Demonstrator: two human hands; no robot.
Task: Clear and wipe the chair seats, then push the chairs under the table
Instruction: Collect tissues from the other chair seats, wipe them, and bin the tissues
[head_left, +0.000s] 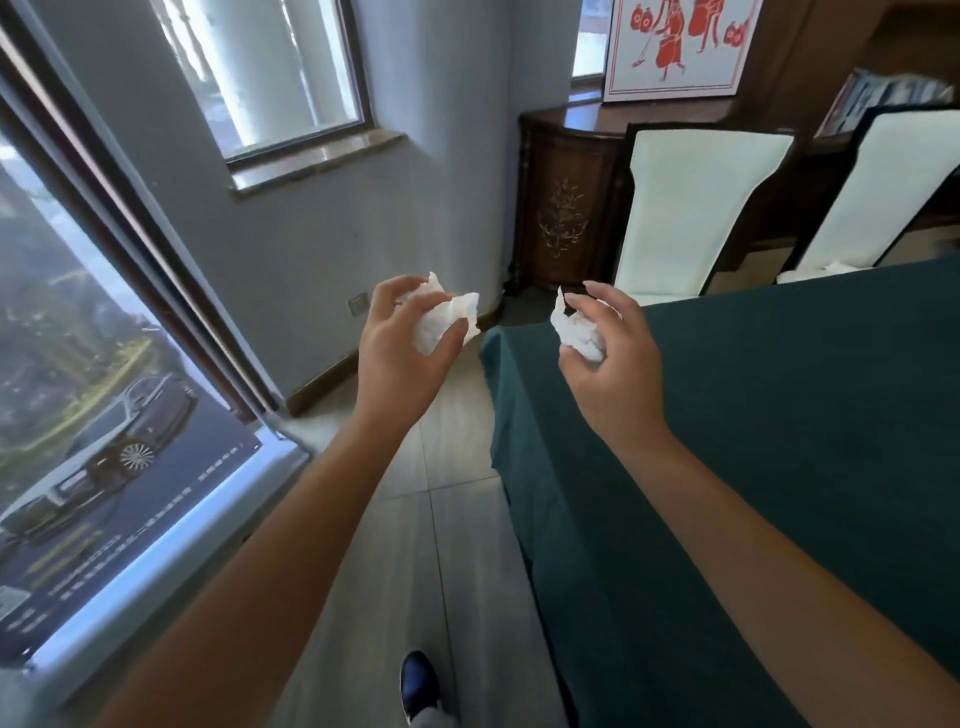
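Grey walls and pale floor tiles (457, 519) fill the head view, with a small window (270, 67) set high in the wall and a big framed poster of a dark car (104, 457) leaning along the left side. Right of the middle stands a table under a dark green cloth (779, 441), its near corner draping down toward the floor.

Both bare arms reach forward at mid-frame. Left hand (400, 348) is held over the floor, just left of the table corner, its fingers curled around a crumpled white tissue (441, 319) that sticks out past the thumb. Right hand (608, 353) hangs above the table's left edge, fingers bent around a second crumpled tissue (576, 332), gripped between thumb and fingertips. Neither hand touches the table, and the 2 hands are apart from each other.

Beyond the far edge of the table stand 2 chairs with tall white backs in dark frames: the nearer chair (696, 208) to the left and the other chair (883, 197) at the right. Only slivers of their seats show above the cloth, and something white and crumpled (836, 268) lies on the right one. Behind them sits a dark carved wooden cabinet (561, 208) with a red-figure picture (675, 47) propped on top. At the bottom edge, 1 dark blue shoe (418, 680) rests on the tiles.
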